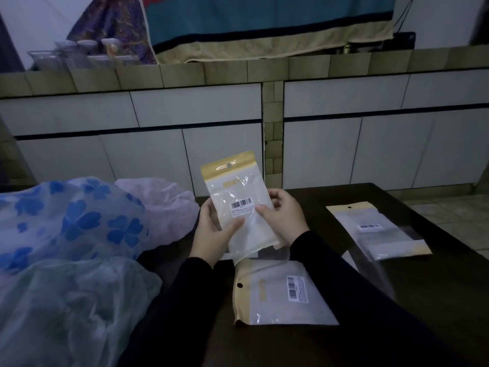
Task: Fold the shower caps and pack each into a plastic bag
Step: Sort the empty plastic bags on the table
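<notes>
Bags (239, 205): three; shower caps (76, 215): three

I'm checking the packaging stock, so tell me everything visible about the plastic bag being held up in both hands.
The held plastic bag is a clear, glossy pouch with a yellow header strip on top, pierced by a hang hole, and a white barcode label on its front. It stands nearly upright, tilted slightly, above the dark table. The left hand grips its lower left edge, the right hand its right side, thumbs on the front. Whether it holds anything cannot be told.
</notes>
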Demonstrator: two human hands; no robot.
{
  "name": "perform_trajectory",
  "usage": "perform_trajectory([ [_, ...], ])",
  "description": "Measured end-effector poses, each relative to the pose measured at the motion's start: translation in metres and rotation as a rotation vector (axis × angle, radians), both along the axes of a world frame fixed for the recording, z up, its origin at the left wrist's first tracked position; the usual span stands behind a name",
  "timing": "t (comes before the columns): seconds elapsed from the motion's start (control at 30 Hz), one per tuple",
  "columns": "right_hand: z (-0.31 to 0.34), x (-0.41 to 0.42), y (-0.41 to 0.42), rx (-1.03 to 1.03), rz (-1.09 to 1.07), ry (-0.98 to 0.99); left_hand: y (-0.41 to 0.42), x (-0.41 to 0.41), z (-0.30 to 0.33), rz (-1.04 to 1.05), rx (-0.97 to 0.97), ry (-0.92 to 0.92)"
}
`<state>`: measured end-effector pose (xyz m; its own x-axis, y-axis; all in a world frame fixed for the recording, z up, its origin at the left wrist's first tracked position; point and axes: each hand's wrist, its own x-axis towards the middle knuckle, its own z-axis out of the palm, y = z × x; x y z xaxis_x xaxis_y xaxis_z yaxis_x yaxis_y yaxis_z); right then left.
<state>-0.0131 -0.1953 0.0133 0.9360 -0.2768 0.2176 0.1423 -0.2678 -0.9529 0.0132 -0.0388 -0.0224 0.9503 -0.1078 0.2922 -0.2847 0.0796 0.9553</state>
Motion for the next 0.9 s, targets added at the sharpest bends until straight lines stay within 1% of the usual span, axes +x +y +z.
perform_trajectory([
  [0.07, 0.006, -0.004, -0.007, -0.243, 0.042, 0.074, 0.004, 0.003, -0.003, -0.005, 0.029, 0.018],
  [0.13, 0.015, -0.011, -0.017, -0.476, 0.053, 0.221, 0.011, 0.007, -0.005, 0.028, 0.022, 0.074],
  [0.2, 0.025, -0.022, -0.027, -0.621, 0.113, 0.382, 0.018, 0.011, -0.006, 0.069, -0.014, 0.118],
  [0.33, 0.026, -0.039, -0.04, -0.885, 0.403, 0.657, 0.022, 0.014, -0.006, 0.12, -0.044, 0.169],
  [0.4, 0.021, -0.041, -0.04, -0.956, 0.408, 0.743, 0.024, 0.015, -0.008, 0.129, -0.026, 0.165],
  [0.5, 0.013, -0.039, -0.043, -0.95, 0.323, 0.725, 0.027, 0.017, -0.01, 0.145, -0.017, 0.156],
  [0.57, 0.013, -0.039, -0.048, -0.949, 0.257, 0.699, 0.028, 0.015, -0.009, 0.164, 0.025, 0.121],
  [0.67, 0.02, -0.037, -0.057, -0.932, 0.092, 0.571, 0.028, 0.013, -0.008, 0.216, 0.064, 0.073],
  [0.7, 0.026, -0.037, -0.059, -0.888, 0.033, 0.5, 0.029, 0.014, -0.007, 0.229, 0.059, 0.067],
  [0.77, 0.042, -0.038, -0.06, -0.737, -0.045, 0.35, 0.03, 0.015, -0.007, 0.235, 0.059, 0.045],
  [0.9, 0.069, -0.038, -0.053, -0.455, -0.067, 0.073, 0.027, 0.012, -0.008, 0.18, 0.081, 0.042],
])
